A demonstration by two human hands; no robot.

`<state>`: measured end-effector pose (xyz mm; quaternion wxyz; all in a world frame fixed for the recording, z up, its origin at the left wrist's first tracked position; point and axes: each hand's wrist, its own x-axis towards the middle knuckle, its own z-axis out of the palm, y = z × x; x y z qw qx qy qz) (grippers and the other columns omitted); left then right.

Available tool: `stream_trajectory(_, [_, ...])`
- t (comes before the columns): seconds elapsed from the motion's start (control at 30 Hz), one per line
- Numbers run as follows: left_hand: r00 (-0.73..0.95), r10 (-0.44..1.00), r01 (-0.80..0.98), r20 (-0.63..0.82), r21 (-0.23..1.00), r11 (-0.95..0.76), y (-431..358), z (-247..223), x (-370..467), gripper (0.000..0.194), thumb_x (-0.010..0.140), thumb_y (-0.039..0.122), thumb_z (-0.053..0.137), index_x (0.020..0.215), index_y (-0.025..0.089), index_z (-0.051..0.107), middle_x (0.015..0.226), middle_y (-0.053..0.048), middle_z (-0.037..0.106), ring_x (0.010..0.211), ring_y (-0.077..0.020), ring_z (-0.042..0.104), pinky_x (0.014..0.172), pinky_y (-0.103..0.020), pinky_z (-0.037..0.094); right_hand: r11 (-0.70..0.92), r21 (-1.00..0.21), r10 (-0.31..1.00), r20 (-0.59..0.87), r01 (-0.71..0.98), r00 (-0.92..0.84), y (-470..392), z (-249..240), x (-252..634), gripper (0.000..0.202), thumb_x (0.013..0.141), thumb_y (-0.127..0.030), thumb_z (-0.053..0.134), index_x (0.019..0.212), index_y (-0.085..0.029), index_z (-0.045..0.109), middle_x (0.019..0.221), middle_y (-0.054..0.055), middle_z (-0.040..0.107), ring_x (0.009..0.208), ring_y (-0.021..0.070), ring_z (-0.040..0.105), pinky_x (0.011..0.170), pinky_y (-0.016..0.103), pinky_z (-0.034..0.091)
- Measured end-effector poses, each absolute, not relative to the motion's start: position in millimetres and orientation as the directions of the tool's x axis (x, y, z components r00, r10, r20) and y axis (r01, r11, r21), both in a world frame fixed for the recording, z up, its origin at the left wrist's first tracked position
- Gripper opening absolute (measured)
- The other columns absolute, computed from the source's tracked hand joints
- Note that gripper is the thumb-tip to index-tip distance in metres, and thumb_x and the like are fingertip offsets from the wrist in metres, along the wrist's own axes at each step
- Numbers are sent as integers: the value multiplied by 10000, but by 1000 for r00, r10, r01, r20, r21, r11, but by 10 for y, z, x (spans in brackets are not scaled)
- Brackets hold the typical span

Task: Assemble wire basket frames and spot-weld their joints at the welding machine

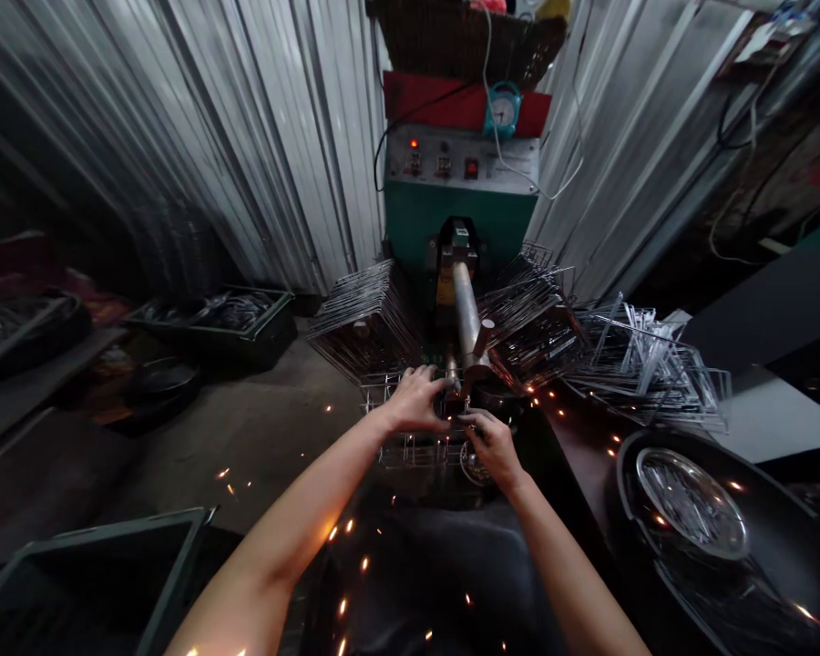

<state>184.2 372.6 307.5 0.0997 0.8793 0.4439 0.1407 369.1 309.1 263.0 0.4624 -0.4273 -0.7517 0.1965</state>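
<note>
My left hand (415, 401) curls over a wire rack (410, 451), its fingers bent against the frame just left of the spot welder's electrodes (453, 369). The rack's thin metal bars show below and beside the hand. My right hand (493, 445) pinches close to the electrode tip, thumb and fingers together; what lies between them is too small to make out. Beneath my right hand is a small round metal dish (475, 465), partly covered. The welder's thick metal arm (467, 301) reaches toward me above both hands. Bright sparks fly around my forearms.
Stacked wire racks stand left (365, 319) and right (533, 319) of the green welding machine (410, 214). A loose pile of wire parts (646, 364) lies farther right. Near my right arm is a bowl of metal pieces (693, 501). Crates (250, 342) sit on the left floor.
</note>
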Motion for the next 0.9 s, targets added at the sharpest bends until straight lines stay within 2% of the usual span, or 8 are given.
stream_trajectory(0.1, [545, 829, 770, 126, 316, -554, 3738, 3102, 1829, 841, 490, 553, 724, 1241, 268, 476, 1330, -131, 402, 1236, -367, 338, 1013, -524, 249, 584, -669, 806, 548, 459, -226, 3083, 2681, 3700, 163, 849, -187, 490, 914, -208, 637, 934, 68, 619, 881, 186, 592, 768, 305, 484])
stream_trajectory(0.3, [559, 829, 756, 25, 396, -521, 3820, 3105, 1804, 804, 516, 513, 733, 1243, 288, 474, 1334, -75, 423, 1246, -293, 364, 1027, -407, 298, 594, -649, 801, 532, 476, -274, 3121, 2735, 3706, 162, 850, -184, 494, 919, -216, 637, 895, 56, 622, 837, 180, 596, 745, 296, 486])
stream_trajectory(0.47, [520, 853, 789, 49, 354, -502, 3784, 3077, 1814, 844, 498, 507, 748, 1258, 279, 460, 1357, -90, 393, 1262, -330, 329, 1035, -452, 264, 586, -636, 805, 524, 502, -277, 3147, 2654, 3695, 185, 841, -165, 478, 926, -211, 636, 915, 65, 617, 847, 182, 596, 752, 300, 487])
stream_trajectory(0.6, [529, 847, 783, 55, 352, -513, 3761, 3083, 1817, 805, 501, 536, 728, 1229, 288, 492, 1312, -86, 440, 1219, -323, 387, 1004, -434, 309, 587, -652, 806, 529, 480, -267, 3124, 2637, 3683, 189, 846, -175, 475, 938, -216, 634, 931, 63, 621, 870, 185, 591, 774, 311, 478])
stream_trajectory(0.77, [524, 845, 773, 112, 355, -526, 3736, 3045, 1817, 739, 521, 558, 697, 1190, 292, 527, 1238, -68, 500, 1150, -301, 455, 971, -404, 351, 473, -747, 865, 494, 467, -86, 2947, 2499, 3718, 267, 833, -252, 528, 1093, -216, 579, 1044, 69, 607, 946, 200, 571, 789, 323, 475])
stream_trajectory(0.9, [535, 839, 778, 100, 327, -536, 3792, 3046, 1828, 812, 495, 552, 719, 1227, 282, 496, 1298, -89, 447, 1205, -320, 395, 1001, -441, 308, 355, -822, 906, 420, 446, 53, 2883, 2312, 3755, 155, 826, -292, 533, 885, -190, 635, 865, 52, 638, 823, 190, 595, 735, 305, 474])
